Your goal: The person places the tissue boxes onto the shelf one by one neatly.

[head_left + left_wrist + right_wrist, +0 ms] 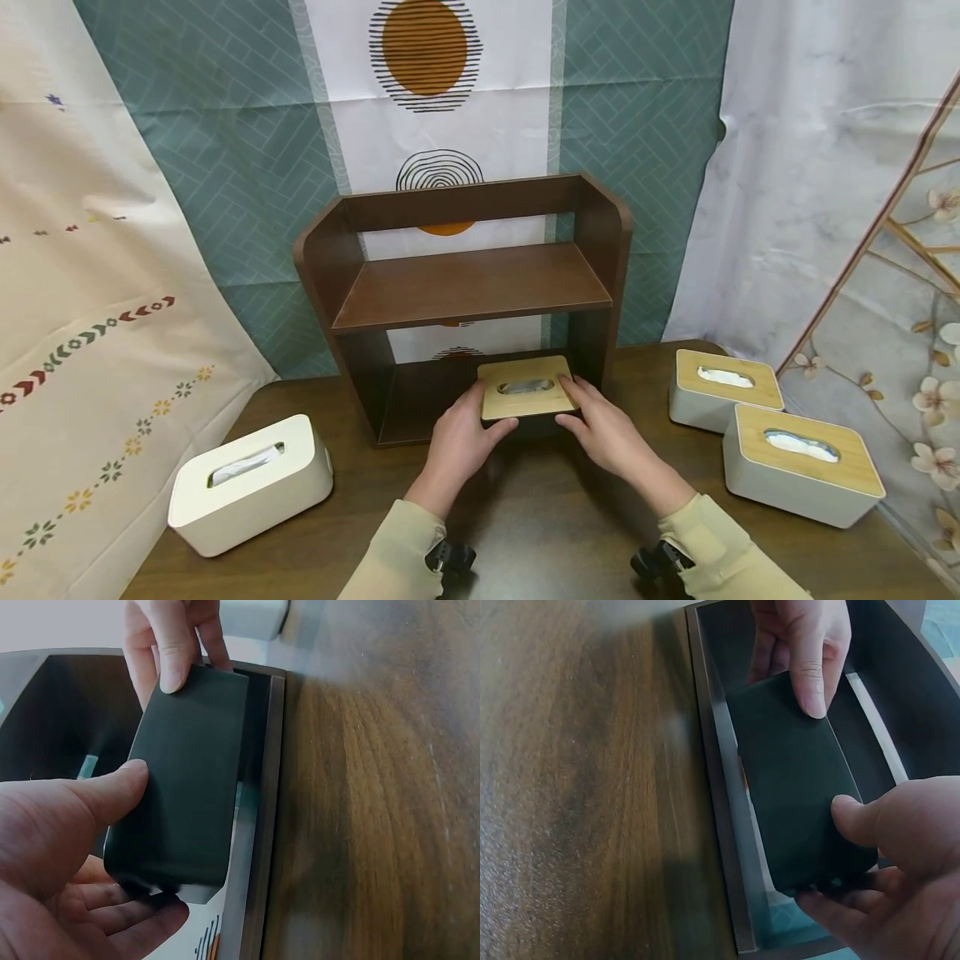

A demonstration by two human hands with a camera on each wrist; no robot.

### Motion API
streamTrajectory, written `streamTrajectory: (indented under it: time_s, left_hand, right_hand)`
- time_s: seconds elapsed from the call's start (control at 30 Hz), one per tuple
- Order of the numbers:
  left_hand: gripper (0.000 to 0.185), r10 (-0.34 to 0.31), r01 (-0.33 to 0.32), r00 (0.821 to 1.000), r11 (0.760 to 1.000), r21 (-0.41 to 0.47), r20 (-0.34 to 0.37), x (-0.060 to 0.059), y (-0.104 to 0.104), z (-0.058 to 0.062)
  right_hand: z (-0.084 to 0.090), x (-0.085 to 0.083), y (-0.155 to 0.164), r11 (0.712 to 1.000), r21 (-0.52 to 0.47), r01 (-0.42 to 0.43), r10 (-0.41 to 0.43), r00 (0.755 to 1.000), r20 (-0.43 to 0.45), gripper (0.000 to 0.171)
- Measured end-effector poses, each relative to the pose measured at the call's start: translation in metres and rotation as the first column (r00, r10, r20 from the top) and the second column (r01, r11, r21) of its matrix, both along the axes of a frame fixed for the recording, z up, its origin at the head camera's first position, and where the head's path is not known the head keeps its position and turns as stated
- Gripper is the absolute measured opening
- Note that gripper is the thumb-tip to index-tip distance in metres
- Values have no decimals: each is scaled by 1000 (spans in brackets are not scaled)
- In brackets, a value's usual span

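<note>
A dark tissue box (525, 407) with a light wooden lid is held between both hands at the front of the lower compartment of a brown shelf (472, 287). My left hand (459, 437) grips its left end, thumb on the dark front face. On the opposite end, my right hand (609, 432) holds it the same way. The left wrist view shows the dark front face (187, 772) with a thumb on it at each end. In the right wrist view, fingers (832, 915) of the right hand curl under the box's end.
A white tissue box (251, 492) stands left on the wooden table (540, 533). At the right are two grey tissue boxes with wooden lids, one nearer (802, 483) and one farther back (697, 404). Patterned cloth (637, 150) hangs behind the shelf.
</note>
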State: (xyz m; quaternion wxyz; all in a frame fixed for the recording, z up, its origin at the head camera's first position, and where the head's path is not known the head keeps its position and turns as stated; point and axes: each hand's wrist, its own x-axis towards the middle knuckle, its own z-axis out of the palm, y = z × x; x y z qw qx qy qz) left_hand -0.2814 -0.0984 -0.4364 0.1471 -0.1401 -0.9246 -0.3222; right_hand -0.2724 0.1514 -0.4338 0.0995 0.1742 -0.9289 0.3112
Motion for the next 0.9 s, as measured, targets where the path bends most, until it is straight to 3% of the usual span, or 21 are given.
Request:
streamTrajectory:
  time_s: [0.67, 0.9]
  left_hand:
    - [70, -1, 1, 1000, 999, 37, 9, -12, 5, -5]
    - [72, -9, 8, 1000, 999, 32, 14, -14, 6, -9]
  right_hand:
    - [-7, -11, 1, 999, -16, 48, -48, 998, -35, 60]
    - [-10, -13, 1, 998, -19, 66, -66, 998, -5, 59]
